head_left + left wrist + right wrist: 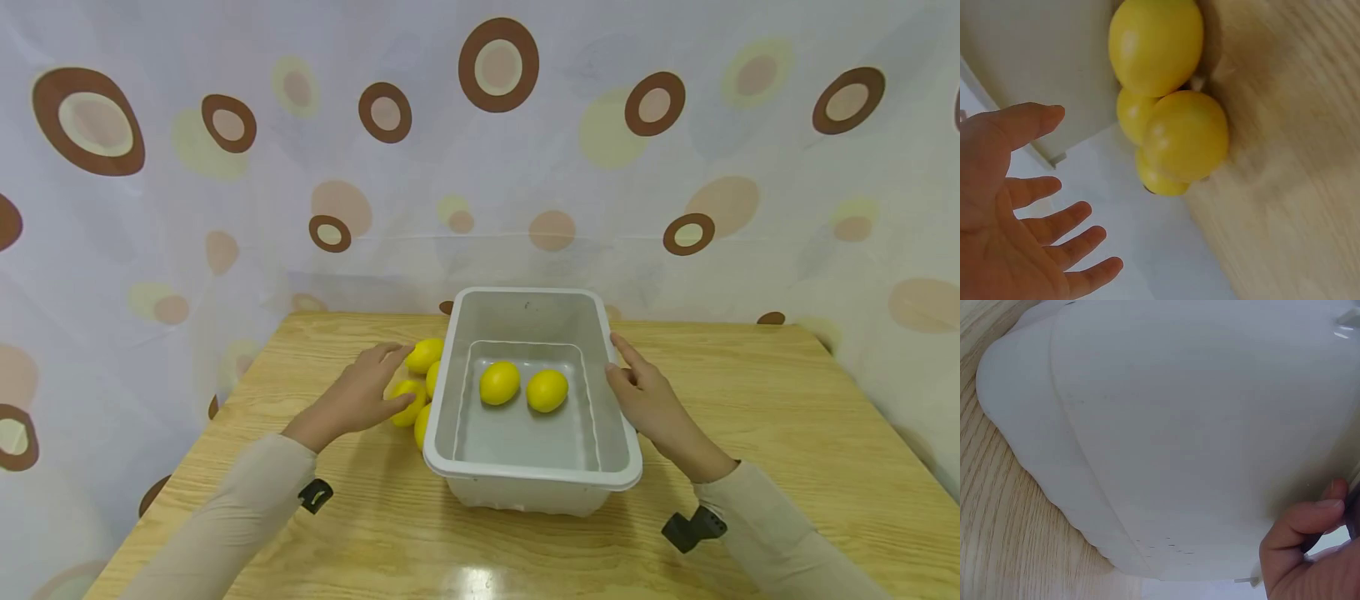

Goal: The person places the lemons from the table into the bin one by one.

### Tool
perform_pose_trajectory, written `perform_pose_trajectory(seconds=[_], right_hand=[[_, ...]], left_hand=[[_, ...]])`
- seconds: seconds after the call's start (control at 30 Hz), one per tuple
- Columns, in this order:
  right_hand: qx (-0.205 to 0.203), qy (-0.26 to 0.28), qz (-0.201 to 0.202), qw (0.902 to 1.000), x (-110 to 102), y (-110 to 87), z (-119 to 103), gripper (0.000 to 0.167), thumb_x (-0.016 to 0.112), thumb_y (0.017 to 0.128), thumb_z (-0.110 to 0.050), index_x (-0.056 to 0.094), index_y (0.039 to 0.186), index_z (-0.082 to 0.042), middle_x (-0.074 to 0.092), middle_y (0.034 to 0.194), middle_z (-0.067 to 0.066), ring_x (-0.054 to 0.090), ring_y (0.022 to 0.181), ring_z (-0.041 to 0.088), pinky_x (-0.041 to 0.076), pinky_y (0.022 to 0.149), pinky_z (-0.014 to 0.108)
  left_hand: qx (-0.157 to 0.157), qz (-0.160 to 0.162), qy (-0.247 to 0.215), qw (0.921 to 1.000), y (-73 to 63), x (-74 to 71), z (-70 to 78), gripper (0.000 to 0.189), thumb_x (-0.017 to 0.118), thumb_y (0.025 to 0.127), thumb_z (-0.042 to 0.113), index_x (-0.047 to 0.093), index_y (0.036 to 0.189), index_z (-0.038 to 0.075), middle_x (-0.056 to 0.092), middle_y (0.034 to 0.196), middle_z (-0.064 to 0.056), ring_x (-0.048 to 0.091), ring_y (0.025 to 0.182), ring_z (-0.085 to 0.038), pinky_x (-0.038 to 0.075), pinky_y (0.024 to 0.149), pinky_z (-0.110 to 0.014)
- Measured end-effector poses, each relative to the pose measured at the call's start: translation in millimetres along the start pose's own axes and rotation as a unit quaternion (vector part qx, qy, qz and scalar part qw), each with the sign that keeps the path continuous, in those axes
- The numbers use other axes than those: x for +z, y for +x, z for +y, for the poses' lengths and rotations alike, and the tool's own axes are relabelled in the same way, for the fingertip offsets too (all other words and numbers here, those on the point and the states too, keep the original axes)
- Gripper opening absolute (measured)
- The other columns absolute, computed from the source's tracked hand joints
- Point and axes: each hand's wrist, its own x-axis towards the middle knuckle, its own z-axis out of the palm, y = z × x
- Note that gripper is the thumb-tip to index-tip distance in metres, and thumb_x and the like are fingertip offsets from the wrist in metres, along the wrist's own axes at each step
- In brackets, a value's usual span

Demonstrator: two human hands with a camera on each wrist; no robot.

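A light grey plastic bin (532,475) stands on the table with two yellow lemons inside, a left lemon (499,382) and a right lemon (547,391). Several more lemons (407,404) lie against the bin's left outer side, bunched together in the left wrist view (1186,136). My left hand (362,390) hovers beside that bunch, fingers spread and holding nothing; the left wrist view shows a gap between hand and fruit. At the bin's right side, my right hand (651,407) holds a slim dark object (1312,541) between thumb and fingers. Most of this object is hidden.
The wooden table (757,417) extends to both sides of the bin. Behind it hangs a pale curtain (450,158) printed with brown and beige circles. Each sleeve carries a black wrist strap, the left strap (316,496) and the right strap (693,529).
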Motion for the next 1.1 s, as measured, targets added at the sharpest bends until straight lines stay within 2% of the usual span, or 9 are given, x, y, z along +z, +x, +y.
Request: perform_pose_trajectory(seconds=[0.2,0.3,0.47,0.63,0.83,0.97,1.1], right_hand=[[-0.001,0.002,-0.003,1.0,0.2,0.2,0.5,0.061,0.037,0.103,-0.025,0.007,0.155,-0.009,0.059,0.105,0.029,0.062,0.07,0.022,0.055,0.057,0.032],[-0.004,-0.002,0.0,1.0,0.3,0.4,0.1,0.061,0.037,0.103,-0.025,0.008,0.155,-0.009,0.059,0.104,0.029,0.062,0.072,0.023,0.055,0.059,0.032],[-0.006,-0.002,0.001,1.0,0.2,1.0,-0.4,0.061,0.037,0.103,-0.024,0.009,0.154,-0.008,0.059,0.099,0.028,0.061,0.07,0.023,0.055,0.057,0.032],[-0.005,-0.001,0.003,1.0,-0.1,0.4,0.1,0.061,0.037,0.103,-0.024,0.009,0.154,-0.008,0.059,0.104,0.03,0.062,0.073,0.025,0.055,0.059,0.032],[-0.003,-0.002,0.005,1.0,0.4,-0.9,-0.4,0.061,0.037,0.103,-0.025,0.008,0.154,-0.008,0.06,0.108,0.031,0.064,0.078,0.027,0.056,0.061,0.033],[-0.006,-0.009,0.007,0.9999,0.8,-1.2,-1.6,0.062,0.037,0.103,-0.026,0.009,0.154,-0.007,0.061,0.104,0.028,0.063,0.078,0.024,0.055,0.061,0.032],[-0.005,-0.012,0.007,0.9999,1.2,-1.0,-0.8,0.061,0.037,0.103,-0.026,0.009,0.154,-0.007,0.06,0.098,0.026,0.061,0.075,0.022,0.055,0.061,0.032]], left_hand=[[0.022,0.007,0.006,0.9997,-18.5,19.8,-1.6,0.068,0.071,0.085,0.026,0.042,0.143,0.004,0.044,0.14,-0.022,0.044,0.125,-0.042,0.04,0.095,-0.062],[0.034,0.015,0.01,0.9993,-23.8,27.0,0.0,0.067,0.072,0.083,0.025,0.044,0.141,0.005,0.045,0.139,-0.021,0.045,0.125,-0.041,0.041,0.095,-0.061],[0.044,0.01,0.009,0.9989,-30.2,35.1,6.5,0.067,0.073,0.083,0.026,0.046,0.14,0.003,0.045,0.139,-0.021,0.043,0.127,-0.04,0.04,0.096,-0.06],[0.067,0.011,0.028,0.9973,-31.9,44.1,9.0,0.063,0.072,0.084,0.026,0.048,0.137,0.003,0.047,0.137,-0.023,0.046,0.124,-0.04,0.043,0.092,-0.059],[0.097,0.033,0.062,0.9928,-30.4,53.8,10.8,0.063,0.074,0.08,0.032,0.052,0.133,0.005,0.051,0.131,-0.022,0.05,0.118,-0.042,0.049,0.084,-0.057],[0.121,0.042,0.078,0.9888,-28.9,58.8,12.0,0.067,0.077,0.078,0.035,0.052,0.134,0.007,0.052,0.13,-0.02,0.051,0.116,-0.041,0.049,0.084,-0.055],[0.129,0.044,0.081,0.9873,-28.3,62.9,12.8,0.069,0.078,0.077,0.035,0.051,0.134,0.007,0.052,0.131,-0.021,0.051,0.114,-0.04,0.048,0.087,-0.053]])
